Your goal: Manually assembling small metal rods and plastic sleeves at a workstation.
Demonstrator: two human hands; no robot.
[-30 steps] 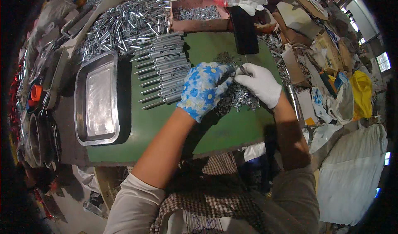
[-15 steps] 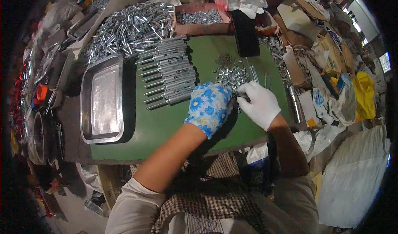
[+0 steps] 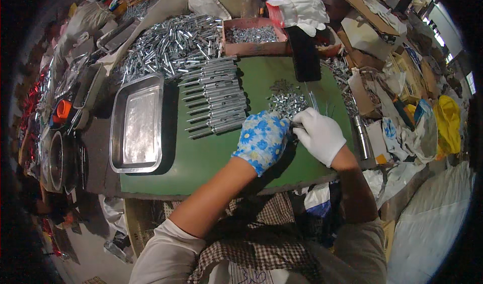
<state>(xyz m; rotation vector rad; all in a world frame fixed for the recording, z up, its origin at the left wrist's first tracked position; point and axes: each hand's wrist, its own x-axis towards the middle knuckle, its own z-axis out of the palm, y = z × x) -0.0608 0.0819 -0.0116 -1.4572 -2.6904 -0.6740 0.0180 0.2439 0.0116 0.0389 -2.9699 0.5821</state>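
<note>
Side by side over the green mat point(image 3: 201, 168), my two hands meet just in front of a pile of small silver metal pieces point(image 3: 288, 103). My left hand point(image 3: 262, 137), in a blue floral glove, is closed with its fingertips against the right. White-gloved, my right hand point(image 3: 319, 135) pinches with thumb and forefinger; whatever lies between the fingers is too small and hidden to name. Left of my hands lies a row of silver metal cylinders with thin pointed rods point(image 3: 216, 98). Several thin metal pins point(image 3: 313, 100) rest beyond my right hand.
An empty metal tray point(image 3: 136, 125) stands at the left. Behind are a heap of metal tubes point(image 3: 171, 45), a pink box of small parts point(image 3: 254, 35), a white glove point(image 3: 302, 10) and a black slab point(image 3: 306, 55). A silver cylinder point(image 3: 361, 135) lies at the right edge.
The whole view has shifted, so the scene sits slightly lower and further right. My hands stay together in front of the pile, with only small finger movements.
</note>
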